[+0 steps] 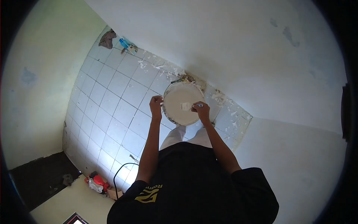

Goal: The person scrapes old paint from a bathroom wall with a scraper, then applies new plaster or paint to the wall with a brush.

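The right fingers [195,106] grip a small scraper [185,106] over a round tub [167,117] of pale paste; the left fingers [159,99] curl at its rim, grip unclear. Around spreads tiled floor [108,91], flake-strewn along the patchy white wall [238,56].

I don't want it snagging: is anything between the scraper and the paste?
Nothing visible: the scraper, in the right hand, shows over the paste. The left hand is beside the tub, out of the way.
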Action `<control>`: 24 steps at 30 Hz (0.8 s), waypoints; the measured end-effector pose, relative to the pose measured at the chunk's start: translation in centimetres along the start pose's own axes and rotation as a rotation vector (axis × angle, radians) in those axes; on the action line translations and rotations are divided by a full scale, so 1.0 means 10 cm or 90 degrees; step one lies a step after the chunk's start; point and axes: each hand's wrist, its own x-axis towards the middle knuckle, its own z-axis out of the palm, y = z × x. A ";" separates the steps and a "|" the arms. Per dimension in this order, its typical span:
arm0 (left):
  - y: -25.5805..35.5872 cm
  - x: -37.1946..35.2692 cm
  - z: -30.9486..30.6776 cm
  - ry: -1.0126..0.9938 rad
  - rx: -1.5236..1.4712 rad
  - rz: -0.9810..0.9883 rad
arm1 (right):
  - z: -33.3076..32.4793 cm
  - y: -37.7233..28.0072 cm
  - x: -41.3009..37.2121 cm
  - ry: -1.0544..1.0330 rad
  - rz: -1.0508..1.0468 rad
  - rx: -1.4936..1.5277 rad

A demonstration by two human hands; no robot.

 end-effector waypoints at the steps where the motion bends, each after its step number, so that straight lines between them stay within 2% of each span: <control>1: -0.20 0.07 -0.07 -0.005 0.097 0.048 | 0.05 0.17 0.07 -0.016 -0.007 -0.032; 2: -0.33 0.10 -0.12 -0.010 0.193 0.096 | 0.09 0.33 0.14 -0.033 -0.015 -0.064; 3: -0.38 0.09 -0.17 -0.056 0.269 0.038 | 0.14 0.44 0.21 -0.033 -0.010 -0.063; 4: -0.51 0.11 -0.16 -0.061 0.309 0.127 | 0.18 0.56 0.27 -0.050 -0.026 -0.116; 6: -0.65 0.14 -0.19 -0.110 0.475 0.201 | 0.25 0.69 0.33 -0.066 -0.037 -0.170; 7: -0.71 0.17 -0.21 -0.112 0.477 0.196 | 0.31 0.77 0.37 -0.067 -0.023 -0.152; 9: -0.81 0.19 -0.20 -0.193 0.544 0.150 | 0.38 0.92 0.43 -0.060 -0.003 -0.137; 11: -0.84 0.19 -0.21 -0.232 0.588 0.128 | 0.45 1.07 0.47 -0.059 -0.089 -0.279; 15: -0.79 0.15 -0.21 -0.282 0.723 0.097 | 0.55 1.24 0.54 -0.055 -0.122 -0.305; 21: -0.80 0.19 -0.30 -0.305 0.754 0.131 | 0.68 1.43 0.60 -0.042 -0.047 -0.230; 23: -0.84 0.25 -0.32 -0.314 0.761 0.128 | 0.68 1.36 0.60 -0.044 0.118 -0.037; 24: -0.84 0.25 -0.33 -0.324 0.765 0.126 | 0.67 1.29 0.60 -0.043 0.118 -0.036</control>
